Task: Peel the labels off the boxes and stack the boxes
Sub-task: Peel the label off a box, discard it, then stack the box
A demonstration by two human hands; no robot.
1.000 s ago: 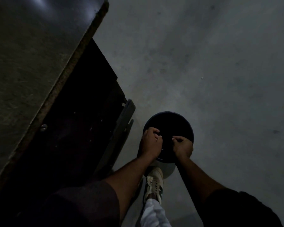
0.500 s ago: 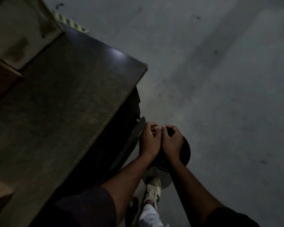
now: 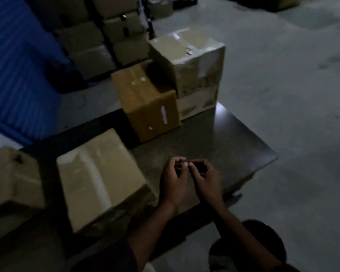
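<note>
Hands that gripped a black stool now hover with curled fingers, left hand (image 3: 173, 179) and right hand (image 3: 204, 179), beside the pale taped box (image 3: 100, 177) on the worktop (image 3: 214, 138); what they pinch, I cannot tell.

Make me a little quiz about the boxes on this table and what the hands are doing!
1. True or false: the brown box stands on the table beside the stack of pale boxes.
2. Which box lies nearest the left hand? A) the brown box B) the flat pale box C) the top box of the stack
3. Fill in: the left hand and right hand meet at their ____.

Key: 1 true; 2 B; 3 fingertips (whether they pinch anything is too dark to tell).
</note>
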